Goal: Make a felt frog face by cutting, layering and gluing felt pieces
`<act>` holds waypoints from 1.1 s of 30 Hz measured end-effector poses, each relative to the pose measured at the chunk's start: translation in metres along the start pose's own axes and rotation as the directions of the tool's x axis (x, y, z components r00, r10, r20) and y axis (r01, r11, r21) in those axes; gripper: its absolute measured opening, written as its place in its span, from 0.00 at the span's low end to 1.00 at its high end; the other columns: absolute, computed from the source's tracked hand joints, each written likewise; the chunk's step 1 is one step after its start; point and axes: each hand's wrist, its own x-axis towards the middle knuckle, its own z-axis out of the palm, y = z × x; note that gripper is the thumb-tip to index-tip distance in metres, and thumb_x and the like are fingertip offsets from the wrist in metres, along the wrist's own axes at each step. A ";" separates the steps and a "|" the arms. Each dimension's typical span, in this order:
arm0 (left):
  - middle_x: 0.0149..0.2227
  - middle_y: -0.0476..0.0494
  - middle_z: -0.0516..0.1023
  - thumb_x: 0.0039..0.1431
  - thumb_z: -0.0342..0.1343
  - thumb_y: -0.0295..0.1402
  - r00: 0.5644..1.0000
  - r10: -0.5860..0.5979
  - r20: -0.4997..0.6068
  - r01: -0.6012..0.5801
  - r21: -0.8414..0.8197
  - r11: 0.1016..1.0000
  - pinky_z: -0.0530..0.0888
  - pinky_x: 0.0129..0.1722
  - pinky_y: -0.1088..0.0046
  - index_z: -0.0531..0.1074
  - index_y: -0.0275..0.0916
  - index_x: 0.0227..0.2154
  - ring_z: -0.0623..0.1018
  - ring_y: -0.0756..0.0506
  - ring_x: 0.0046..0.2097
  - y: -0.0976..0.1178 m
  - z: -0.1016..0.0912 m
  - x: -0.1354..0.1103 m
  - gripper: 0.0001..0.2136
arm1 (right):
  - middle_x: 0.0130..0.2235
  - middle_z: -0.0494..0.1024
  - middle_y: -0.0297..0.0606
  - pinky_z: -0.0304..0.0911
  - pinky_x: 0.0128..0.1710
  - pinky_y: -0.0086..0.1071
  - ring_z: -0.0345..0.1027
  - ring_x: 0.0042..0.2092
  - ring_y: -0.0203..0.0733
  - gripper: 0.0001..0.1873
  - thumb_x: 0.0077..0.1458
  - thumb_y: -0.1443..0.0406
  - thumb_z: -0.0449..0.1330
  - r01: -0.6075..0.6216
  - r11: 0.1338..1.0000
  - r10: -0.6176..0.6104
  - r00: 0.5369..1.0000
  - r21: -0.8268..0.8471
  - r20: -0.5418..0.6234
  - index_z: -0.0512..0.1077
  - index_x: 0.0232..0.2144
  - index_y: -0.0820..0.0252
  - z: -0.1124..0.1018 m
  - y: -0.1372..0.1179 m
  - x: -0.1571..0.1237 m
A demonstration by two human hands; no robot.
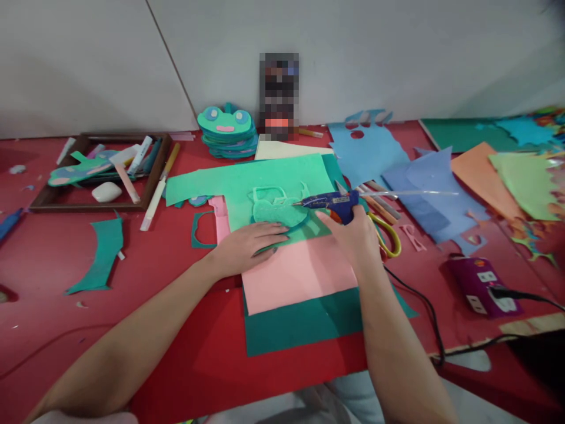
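Note:
My right hand [355, 235] is wrapped round the handle of a blue hot glue gun [333, 201], a clear glue stick [410, 193] jutting from its back. Its nozzle points left, at the edge of a light green foam cutout [276, 213] whose surface shows shiny streaks. My left hand [251, 242] lies with fingers stretched out over the lower left edge of that cutout. Beneath are a light green foam sheet [203, 184], a pink sheet [300, 277] and a dark green sheet [304, 324].
Stacked frog-face cutouts [227, 132] stand by the wall, beside a propped, blurred phone [279, 94]. Left is a brown wooden frame [88, 206] holding pens. Yellow-handled scissors [391, 238] lie right of my hand. A cord runs near a purple power box [483, 288]. Blue foam sheets [436, 194] lie right.

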 end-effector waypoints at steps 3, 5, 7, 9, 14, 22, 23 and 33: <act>0.59 0.43 0.69 0.66 0.44 0.31 1.000 -0.006 0.006 0.006 0.001 1.000 0.65 0.61 0.59 0.67 0.42 0.55 0.66 0.44 0.61 0.000 0.000 0.000 0.17 | 0.39 0.76 0.49 0.60 0.37 0.42 0.69 0.41 0.56 0.34 0.44 0.41 0.58 0.033 0.996 -0.031 0.999 0.081 -0.035 0.69 0.44 0.60 -0.001 -0.002 -0.001; 0.59 0.44 0.68 0.66 0.45 0.31 1.000 -0.004 0.006 0.004 0.010 1.000 0.65 0.61 0.59 0.66 0.42 0.55 0.66 0.44 0.61 0.001 0.000 0.000 0.17 | 0.38 0.76 0.47 0.60 0.37 0.41 0.69 0.40 0.54 0.30 0.45 0.43 0.58 0.066 0.989 -0.057 0.996 0.132 -0.072 0.69 0.42 0.59 -0.001 -0.002 -0.001; 0.59 0.44 0.68 0.66 0.45 0.31 1.000 -0.001 0.004 0.001 0.019 1.000 0.65 0.61 0.59 0.66 0.42 0.55 0.66 0.44 0.61 0.000 0.000 0.000 0.17 | 0.37 0.76 0.47 0.60 0.36 0.40 0.69 0.39 0.52 0.25 0.49 0.47 0.57 0.094 0.981 -0.075 0.991 0.169 -0.112 0.70 0.39 0.60 -0.001 -0.002 0.000; 0.59 0.44 0.68 0.66 0.45 0.31 1.000 0.004 0.002 -0.004 0.028 1.000 0.65 0.61 0.60 0.67 0.41 0.55 0.67 0.45 0.61 0.000 0.000 0.000 0.16 | 0.36 0.75 0.46 0.60 0.37 0.39 0.68 0.38 0.50 0.20 0.51 0.50 0.56 0.119 0.972 -0.091 0.986 0.201 -0.142 0.70 0.37 0.60 -0.002 -0.003 0.000; 0.59 0.43 0.68 0.65 0.45 0.30 1.000 0.011 -0.003 -0.011 0.039 0.999 0.64 0.61 0.60 0.67 0.38 0.54 0.66 0.45 0.61 0.000 0.000 0.000 0.16 | 0.33 0.74 0.41 0.60 0.36 0.38 0.67 0.34 0.46 0.21 0.48 0.51 0.59 0.096 0.962 -0.065 0.989 0.255 -0.130 0.68 0.39 0.59 -0.002 -0.006 -0.001; 0.59 0.43 0.68 0.66 0.44 0.31 1.000 0.009 0.006 -0.009 0.027 1.000 0.65 0.60 0.59 0.67 0.39 0.55 0.66 0.44 0.61 0.000 -0.001 0.001 0.17 | 0.37 0.74 0.47 0.60 0.35 0.40 0.68 0.39 0.52 0.36 0.36 0.47 0.66 0.024 0.976 -0.009 0.997 0.215 -0.071 0.65 0.45 0.60 0.004 0.000 0.003; 0.59 0.43 0.68 0.66 0.44 0.31 1.000 0.009 0.007 -0.009 0.026 1.000 0.65 0.60 0.59 0.67 0.39 0.55 0.66 0.44 0.61 0.000 -0.001 0.001 0.17 | 0.38 0.74 0.47 0.61 0.35 0.40 0.68 0.39 0.53 0.37 0.35 0.47 0.66 0.020 0.976 -0.006 0.998 0.215 -0.066 0.65 0.45 0.61 0.004 0.001 0.003; 0.59 0.43 0.68 0.66 0.44 0.31 1.000 0.007 0.007 -0.007 0.033 0.999 0.65 0.61 0.60 0.67 0.39 0.55 0.66 0.44 0.61 0.000 0.000 0.000 0.16 | 0.30 0.73 0.39 0.61 0.33 0.39 0.66 0.30 0.46 0.22 0.41 0.57 0.59 0.037 0.991 -0.029 0.998 0.130 -0.061 0.69 0.40 0.60 0.002 -0.004 0.000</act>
